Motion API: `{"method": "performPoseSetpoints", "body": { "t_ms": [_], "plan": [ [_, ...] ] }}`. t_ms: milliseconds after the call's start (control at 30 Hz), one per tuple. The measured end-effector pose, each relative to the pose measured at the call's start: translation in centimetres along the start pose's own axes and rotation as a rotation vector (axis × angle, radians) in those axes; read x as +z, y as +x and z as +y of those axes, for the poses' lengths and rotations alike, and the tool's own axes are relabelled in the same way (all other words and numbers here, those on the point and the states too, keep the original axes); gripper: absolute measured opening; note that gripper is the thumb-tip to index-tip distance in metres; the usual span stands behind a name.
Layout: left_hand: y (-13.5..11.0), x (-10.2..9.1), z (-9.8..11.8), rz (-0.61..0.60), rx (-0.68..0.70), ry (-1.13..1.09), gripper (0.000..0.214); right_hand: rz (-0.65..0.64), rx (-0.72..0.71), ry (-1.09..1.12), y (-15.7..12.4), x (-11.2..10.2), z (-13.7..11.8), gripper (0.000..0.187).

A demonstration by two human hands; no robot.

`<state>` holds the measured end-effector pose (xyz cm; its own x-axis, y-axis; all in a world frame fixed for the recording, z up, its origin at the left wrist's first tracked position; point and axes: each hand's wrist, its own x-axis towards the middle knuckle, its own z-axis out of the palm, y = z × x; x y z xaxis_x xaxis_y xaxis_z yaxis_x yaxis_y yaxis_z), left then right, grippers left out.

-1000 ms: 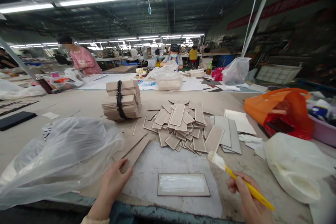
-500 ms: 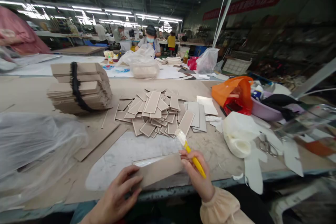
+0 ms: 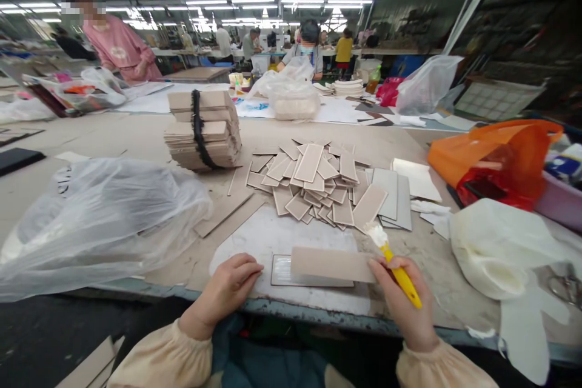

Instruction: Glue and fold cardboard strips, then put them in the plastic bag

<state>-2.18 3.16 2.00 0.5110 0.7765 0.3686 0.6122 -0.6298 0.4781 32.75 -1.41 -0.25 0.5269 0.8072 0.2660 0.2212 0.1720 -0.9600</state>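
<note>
My right hand (image 3: 407,300) grips a yellow-handled brush (image 3: 400,276) whose bristles are coated white. Its thumb and fingertips also pinch the right end of a beige board strip (image 3: 331,264). Partly covered by that strip is a dark-edged rectangular panel (image 3: 280,271) with a shiny, wet-looking face, lying on a white sheet (image 3: 240,236). Just left of the panel, apart from it, my left hand (image 3: 236,282) rests with fingers closed together and nothing visible in them. Beyond the sheet lies a loose heap of small beige rectangular pieces (image 3: 311,163).
A strapped stack of boards (image 3: 218,133) stands behind left, with a clear plastic bag (image 3: 113,218) nearer me. To the right are grey boards (image 3: 400,203), an orange bag (image 3: 482,145), a white plastic jug (image 3: 491,248) and scissors (image 3: 566,285). Co-workers are across the tables.
My left hand has let go of the strip and moved left. The strip is now held by my right hand alone, shifted right, showing the panel's left part. The camera view has turned left.
</note>
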Motion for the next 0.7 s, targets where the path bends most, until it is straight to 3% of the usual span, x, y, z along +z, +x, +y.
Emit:
{"method": "performPoseSetpoints", "body": {
  "t_ms": [100,233,700],
  "plan": [
    [-0.2,0.2,0.3,-0.137,0.019,0.007,0.021,-0.066,0.007,-0.011,-0.6,0.9,0.3,0.032],
    [-0.1,0.6,0.7,-0.216,0.049,0.012,0.022,-0.132,0.005,-0.052,-1.4,1.8,0.8,0.03],
    [0.4,0.9,0.4,-0.245,0.068,0.012,0.025,-0.228,-0.018,-0.08,-1.5,2.6,1.1,0.025]
  ]
}}
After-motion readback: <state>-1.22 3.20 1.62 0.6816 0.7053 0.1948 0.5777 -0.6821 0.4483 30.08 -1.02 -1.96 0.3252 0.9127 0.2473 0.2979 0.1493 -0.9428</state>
